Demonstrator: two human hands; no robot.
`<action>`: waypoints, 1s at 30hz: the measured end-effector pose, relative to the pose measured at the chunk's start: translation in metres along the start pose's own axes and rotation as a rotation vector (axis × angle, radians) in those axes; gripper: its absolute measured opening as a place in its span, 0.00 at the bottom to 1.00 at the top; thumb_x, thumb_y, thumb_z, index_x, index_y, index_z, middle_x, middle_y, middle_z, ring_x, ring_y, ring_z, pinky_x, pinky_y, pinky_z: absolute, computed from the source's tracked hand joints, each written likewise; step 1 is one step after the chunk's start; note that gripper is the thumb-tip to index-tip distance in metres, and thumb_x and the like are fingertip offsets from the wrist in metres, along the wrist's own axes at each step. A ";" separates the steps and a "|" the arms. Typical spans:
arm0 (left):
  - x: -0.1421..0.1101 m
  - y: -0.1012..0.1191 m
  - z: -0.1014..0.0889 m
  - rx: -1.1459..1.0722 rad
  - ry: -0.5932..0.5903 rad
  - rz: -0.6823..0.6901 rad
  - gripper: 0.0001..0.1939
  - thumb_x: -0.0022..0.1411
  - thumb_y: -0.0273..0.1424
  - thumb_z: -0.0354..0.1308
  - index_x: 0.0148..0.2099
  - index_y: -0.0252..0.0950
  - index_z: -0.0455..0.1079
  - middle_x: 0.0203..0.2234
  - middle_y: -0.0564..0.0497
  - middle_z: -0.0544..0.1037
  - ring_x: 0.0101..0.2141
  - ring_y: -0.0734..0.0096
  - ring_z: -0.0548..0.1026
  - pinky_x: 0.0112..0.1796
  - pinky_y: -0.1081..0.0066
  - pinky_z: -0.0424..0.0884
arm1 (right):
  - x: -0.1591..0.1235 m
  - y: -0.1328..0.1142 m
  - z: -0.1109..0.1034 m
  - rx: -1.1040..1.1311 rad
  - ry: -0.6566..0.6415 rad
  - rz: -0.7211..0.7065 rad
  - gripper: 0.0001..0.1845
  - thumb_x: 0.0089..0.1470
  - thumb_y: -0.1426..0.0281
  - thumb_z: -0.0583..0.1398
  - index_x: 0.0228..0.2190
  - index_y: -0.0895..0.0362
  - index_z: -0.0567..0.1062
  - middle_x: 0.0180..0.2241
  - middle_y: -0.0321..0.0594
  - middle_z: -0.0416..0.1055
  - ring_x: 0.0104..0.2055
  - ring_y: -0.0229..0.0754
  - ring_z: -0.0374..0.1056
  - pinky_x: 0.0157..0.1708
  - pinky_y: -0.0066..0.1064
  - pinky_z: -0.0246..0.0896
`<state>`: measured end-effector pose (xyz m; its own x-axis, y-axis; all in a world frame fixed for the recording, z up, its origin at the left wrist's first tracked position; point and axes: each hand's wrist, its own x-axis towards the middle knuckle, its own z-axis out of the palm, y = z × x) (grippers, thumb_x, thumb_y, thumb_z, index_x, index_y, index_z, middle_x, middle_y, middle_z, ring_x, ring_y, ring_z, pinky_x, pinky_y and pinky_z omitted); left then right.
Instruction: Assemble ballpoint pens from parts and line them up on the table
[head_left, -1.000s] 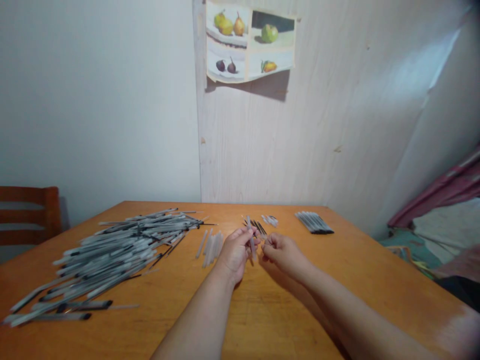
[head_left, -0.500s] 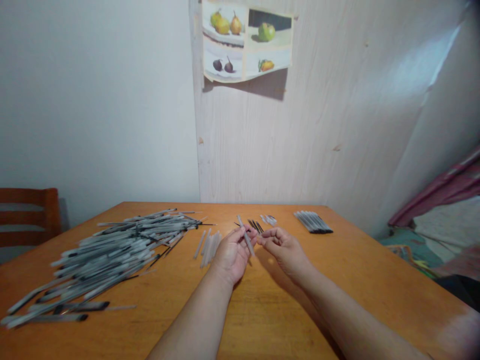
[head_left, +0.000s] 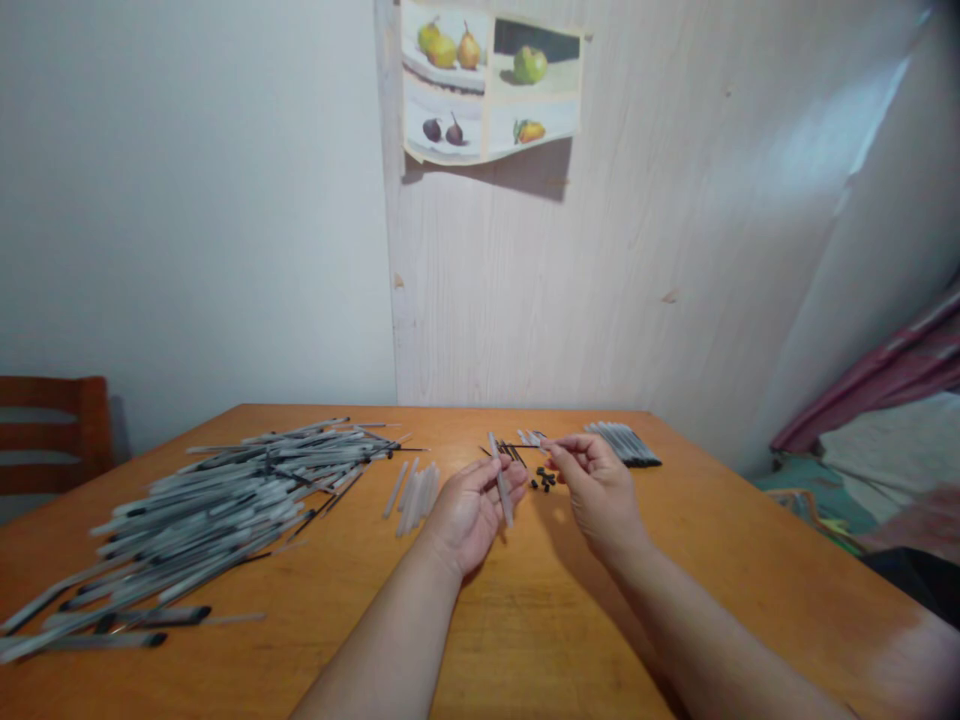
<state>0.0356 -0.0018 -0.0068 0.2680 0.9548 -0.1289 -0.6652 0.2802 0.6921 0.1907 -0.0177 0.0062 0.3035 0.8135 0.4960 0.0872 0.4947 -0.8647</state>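
Note:
My left hand, palm up, holds a translucent pen barrel between thumb and fingers. To its right, my right hand pinches the end of a thin, dark ink refill, which points left toward the barrel. Beyond my left fingers lie several black refills. Small black plugs sit on the table between the two hands. Just left of my left hand are several loose translucent barrels. Some small clear pieces lie behind the refills, partly hidden by my right hand.
A large heap of pens with black ends covers the left side of the wooden table. At the back right, a neat row of pens lies side by side. A chair stands at the left, a wall behind.
My right hand has moved right and slightly away from my left hand, uncovering the black plugs. The dark refill now shows at its fingertips. The barrel stays in my left hand.

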 end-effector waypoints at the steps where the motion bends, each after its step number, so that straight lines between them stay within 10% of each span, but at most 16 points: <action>1: -0.001 -0.001 -0.001 0.057 -0.023 -0.006 0.08 0.59 0.28 0.61 0.41 0.30 0.74 0.36 0.40 0.80 0.36 0.67 0.79 0.41 0.69 0.75 | 0.004 -0.003 -0.005 0.014 0.046 0.007 0.15 0.51 0.59 0.64 0.35 0.58 0.71 0.33 0.42 0.76 0.31 0.39 0.69 0.30 0.29 0.61; 8: 0.002 -0.011 -0.013 0.404 -0.153 -0.097 0.15 0.56 0.34 0.64 0.43 0.32 0.73 0.35 0.42 0.79 0.32 0.70 0.78 0.38 0.69 0.72 | 0.030 -0.009 -0.040 0.090 0.300 -0.029 0.17 0.49 0.63 0.65 0.38 0.58 0.71 0.33 0.42 0.78 0.28 0.36 0.70 0.26 0.26 0.60; 30: 0.001 -0.020 -0.014 0.605 -0.229 -0.123 0.17 0.52 0.36 0.65 0.40 0.29 0.72 0.30 0.44 0.78 0.26 0.72 0.75 0.36 0.68 0.68 | 0.036 0.002 -0.051 0.071 0.237 0.035 0.18 0.50 0.62 0.65 0.39 0.59 0.72 0.31 0.41 0.75 0.27 0.36 0.68 0.26 0.28 0.61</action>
<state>0.0397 -0.0051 -0.0308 0.5032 0.8552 -0.1246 -0.1292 0.2169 0.9676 0.2498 -0.0030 0.0178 0.5199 0.7403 0.4261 0.0086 0.4943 -0.8693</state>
